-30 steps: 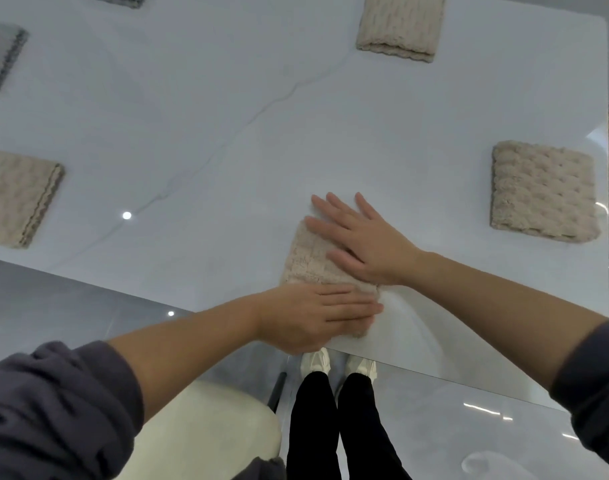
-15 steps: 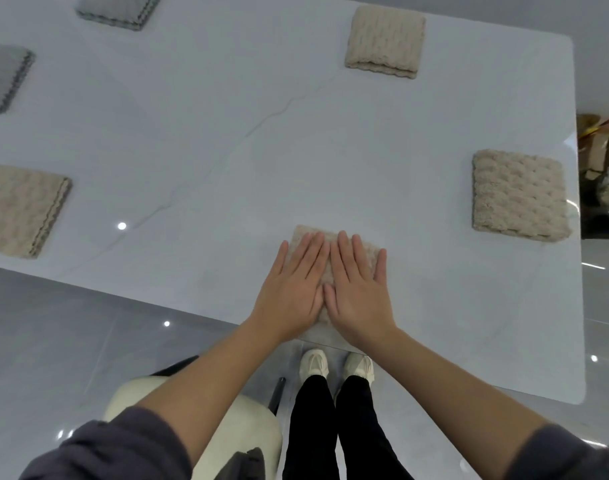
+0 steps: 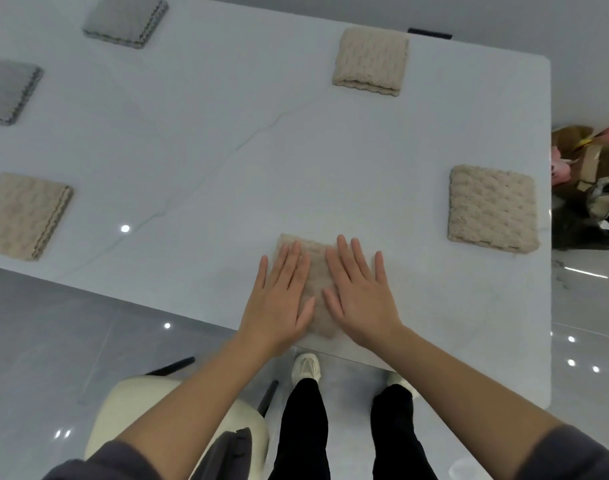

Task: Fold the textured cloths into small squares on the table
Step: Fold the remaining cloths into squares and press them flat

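Observation:
A beige textured cloth [image 3: 317, 271], folded into a small square, lies near the front edge of the white table [image 3: 227, 161]. My left hand [image 3: 279, 299] lies flat on its left side with straight fingers. My right hand [image 3: 360, 292] lies flat on its right side, fingers spread. A strip of the cloth shows between the two hands. Most of the cloth is hidden under my palms.
Other folded squares lie around the table: beige ones at the right [image 3: 492, 213], the back [image 3: 370, 62] and the left edge [image 3: 24, 214], grey ones at the far left [image 3: 8, 90] and back left [image 3: 124, 19]. A cream chair [image 3: 130, 414] stands below the table's front edge.
My hands went from crossed over the cloth to side by side, then slid a little apart, so a strip of cloth shows between them. The camera view has shifted.

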The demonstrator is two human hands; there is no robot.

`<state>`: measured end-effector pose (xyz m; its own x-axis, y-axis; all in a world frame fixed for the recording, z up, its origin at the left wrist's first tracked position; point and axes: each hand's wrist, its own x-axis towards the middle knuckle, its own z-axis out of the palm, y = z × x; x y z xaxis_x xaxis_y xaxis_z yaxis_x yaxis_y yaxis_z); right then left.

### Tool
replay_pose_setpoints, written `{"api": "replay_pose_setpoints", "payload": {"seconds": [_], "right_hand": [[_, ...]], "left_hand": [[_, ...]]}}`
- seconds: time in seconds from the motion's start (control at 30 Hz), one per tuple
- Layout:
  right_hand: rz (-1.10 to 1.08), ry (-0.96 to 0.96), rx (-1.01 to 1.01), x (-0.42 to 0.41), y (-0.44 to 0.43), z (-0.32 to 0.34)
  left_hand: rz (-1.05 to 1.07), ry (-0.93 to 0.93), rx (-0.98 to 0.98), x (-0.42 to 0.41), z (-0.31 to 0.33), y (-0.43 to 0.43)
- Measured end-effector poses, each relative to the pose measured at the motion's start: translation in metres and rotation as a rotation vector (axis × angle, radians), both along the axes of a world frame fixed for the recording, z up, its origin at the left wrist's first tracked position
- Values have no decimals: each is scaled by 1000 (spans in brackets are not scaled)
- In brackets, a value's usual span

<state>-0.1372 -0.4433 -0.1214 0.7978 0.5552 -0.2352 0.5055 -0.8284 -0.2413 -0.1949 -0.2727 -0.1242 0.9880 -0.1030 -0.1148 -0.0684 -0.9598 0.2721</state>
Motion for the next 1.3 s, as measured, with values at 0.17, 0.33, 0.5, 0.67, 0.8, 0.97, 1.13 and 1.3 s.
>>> {"api": "replay_pose_setpoints", "payload": {"seconds": [0.17, 0.33, 0.5, 0.67, 0.8, 0.97, 1.13, 1.3], "right_hand": [[88, 12, -11, 31, -46, 15], [207, -11, 0, 66, -109, 20], [300, -20, 34, 102, -180, 28], [342, 4, 25, 145, -245, 32], [371, -10, -12, 179, -275, 31], [425, 4, -8, 221, -282, 21], [560, 12, -21, 264, -274, 13], [685, 81, -43, 303, -270, 9]], "left_hand": [[123, -6, -70, 7, 17, -55], [273, 1, -76, 21, 17, -132], [492, -15, -87, 29, 11, -222], [602, -56, -164, 57, 14, -302], [640, -91, -197, 92, 16, -342], [684, -113, -196, 133, 8, -355], [772, -99, -179, 168, -5, -352], [884, -38, -164, 192, -13, -353]]}}
